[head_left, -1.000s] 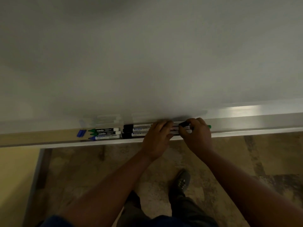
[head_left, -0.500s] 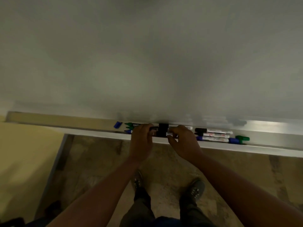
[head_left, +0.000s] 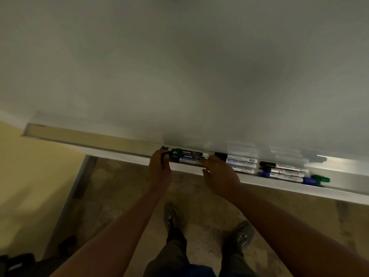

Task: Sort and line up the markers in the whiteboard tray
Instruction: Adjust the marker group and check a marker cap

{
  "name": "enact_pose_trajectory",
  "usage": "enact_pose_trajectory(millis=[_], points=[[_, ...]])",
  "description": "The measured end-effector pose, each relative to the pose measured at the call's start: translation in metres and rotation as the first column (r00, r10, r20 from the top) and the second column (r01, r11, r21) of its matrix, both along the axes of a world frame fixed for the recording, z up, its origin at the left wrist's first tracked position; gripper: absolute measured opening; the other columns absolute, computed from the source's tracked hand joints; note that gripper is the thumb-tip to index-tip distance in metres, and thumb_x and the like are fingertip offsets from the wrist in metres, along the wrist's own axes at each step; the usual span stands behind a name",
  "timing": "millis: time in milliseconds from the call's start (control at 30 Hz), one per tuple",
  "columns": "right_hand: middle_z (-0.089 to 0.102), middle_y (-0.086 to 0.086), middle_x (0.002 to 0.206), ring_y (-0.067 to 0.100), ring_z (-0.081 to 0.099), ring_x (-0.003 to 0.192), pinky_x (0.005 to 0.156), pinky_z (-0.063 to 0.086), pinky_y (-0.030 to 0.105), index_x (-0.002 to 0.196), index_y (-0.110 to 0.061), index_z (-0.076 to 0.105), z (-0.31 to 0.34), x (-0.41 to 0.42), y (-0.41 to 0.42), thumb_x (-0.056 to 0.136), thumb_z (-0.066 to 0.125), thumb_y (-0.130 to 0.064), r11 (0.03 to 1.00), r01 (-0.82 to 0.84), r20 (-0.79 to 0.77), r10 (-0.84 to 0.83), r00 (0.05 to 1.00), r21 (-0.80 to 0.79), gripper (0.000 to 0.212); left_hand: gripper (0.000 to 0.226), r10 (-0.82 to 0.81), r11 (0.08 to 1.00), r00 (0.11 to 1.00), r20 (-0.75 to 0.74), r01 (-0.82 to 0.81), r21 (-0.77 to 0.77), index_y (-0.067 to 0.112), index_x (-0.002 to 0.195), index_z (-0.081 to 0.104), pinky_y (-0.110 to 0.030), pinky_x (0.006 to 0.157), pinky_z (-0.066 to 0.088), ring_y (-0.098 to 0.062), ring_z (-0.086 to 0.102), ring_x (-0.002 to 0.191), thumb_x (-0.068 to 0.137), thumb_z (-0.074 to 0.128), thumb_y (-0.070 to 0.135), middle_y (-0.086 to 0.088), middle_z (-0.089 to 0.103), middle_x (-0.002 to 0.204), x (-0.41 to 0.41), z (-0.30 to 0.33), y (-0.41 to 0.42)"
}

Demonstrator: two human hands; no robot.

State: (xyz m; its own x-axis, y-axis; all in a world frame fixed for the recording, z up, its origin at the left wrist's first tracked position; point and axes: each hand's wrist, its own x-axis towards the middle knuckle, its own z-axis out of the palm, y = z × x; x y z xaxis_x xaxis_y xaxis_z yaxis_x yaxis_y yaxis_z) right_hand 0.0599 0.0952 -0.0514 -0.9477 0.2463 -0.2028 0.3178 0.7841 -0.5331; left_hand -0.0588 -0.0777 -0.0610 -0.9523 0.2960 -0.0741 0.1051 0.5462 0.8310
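A long aluminium whiteboard tray (head_left: 119,145) runs under the whiteboard. Three bundles of markers lie in it. The left bundle (head_left: 190,155) has green and blue caps and black "camlin" labels. A middle bundle (head_left: 242,162) has black caps, and the right bundle (head_left: 285,172) has black and blue caps. My left hand (head_left: 159,170) curls around the cap end of the left bundle. My right hand (head_left: 219,176) presses its fingertips on that bundle's other end, thumb in front of the tray lip. A loose blue piece (head_left: 164,147) sits just behind my left fingers.
A green cap (head_left: 321,179) and a blue one (head_left: 309,180) lie at the right end of the right bundle. Below the tray are a mottled floor, my shoes (head_left: 170,215) and a yellow wall (head_left: 30,176) on the left.
Both hands have slid left along the tray, from the black-capped middle bundle to the green-capped left bundle. The middle bundle now lies free. The view has shifted too.
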Motion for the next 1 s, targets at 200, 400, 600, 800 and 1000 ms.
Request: enact_pose_trajectory(millis=[200,400,600,800,1000], points=[[0.058,0.006,0.122,0.023,0.060,0.101,0.078,0.052,0.033,0.133,-0.017,0.056,-0.001,-0.006,-0.006,0.097,0.052,-0.016,0.998,-0.026,0.012,0.025,1.000,0.058,0.036,0.019,0.003,1.000,0.999,-0.037,-0.004,-0.020,0.012,0.113,0.061,-0.034,0.082,0.050,-0.022,0.060,0.096,0.101,0.047,0.015,-0.008,0.064,0.110,-0.011,-0.005,-0.007],[0.060,0.002,0.107,0.019,0.059,0.085,0.064,0.053,0.030,0.118,-0.018,0.064,0.002,0.009,0.005,0.094,0.057,-0.018,0.992,0.073,-0.101,-0.062,0.993,0.099,0.025,0.018,-0.112,0.994,0.983,-0.148,0.109,-0.027,0.013,0.114,0.061,-0.016,0.081,0.040,-0.012,0.054,0.096,0.100,0.049,0.013,0.004,0.057,0.105,0.008,-0.001,0.010],[0.061,-0.002,0.099,0.014,0.056,0.081,0.061,0.050,0.027,0.106,-0.019,0.067,0.000,0.048,0.041,0.092,0.058,-0.023,0.943,0.275,-0.153,-0.249,0.956,0.188,0.017,0.018,-0.352,0.936,0.923,-0.154,0.350,-0.040,0.019,0.112,0.062,-0.009,0.083,0.038,-0.007,0.054,0.097,0.099,0.051,0.013,0.007,0.060,0.104,0.041,0.013,0.050],[0.060,0.001,0.105,0.018,0.056,0.090,0.066,0.047,0.026,0.114,-0.018,0.068,-0.005,0.076,0.058,0.091,0.061,-0.018,0.950,0.232,-0.143,-0.205,0.968,0.211,0.024,0.020,-0.480,0.877,0.865,-0.145,0.466,-0.118,0.017,0.117,0.062,-0.024,0.088,0.044,-0.012,0.056,0.104,0.099,0.052,0.017,0.001,0.062,0.111,0.057,0.010,0.067],[0.062,0.006,0.114,0.024,0.057,0.094,0.070,0.053,0.035,0.120,-0.014,0.067,-0.002,0.093,0.061,0.089,0.061,-0.009,0.955,0.189,-0.145,-0.158,0.977,0.231,0.032,0.025,-0.578,0.807,0.794,-0.185,0.525,-0.271,0.015,0.122,0.062,-0.025,0.090,0.038,-0.018,0.056,0.108,0.099,0.052,0.019,-0.004,0.066,0.115,0.069,0.004,0.076]])
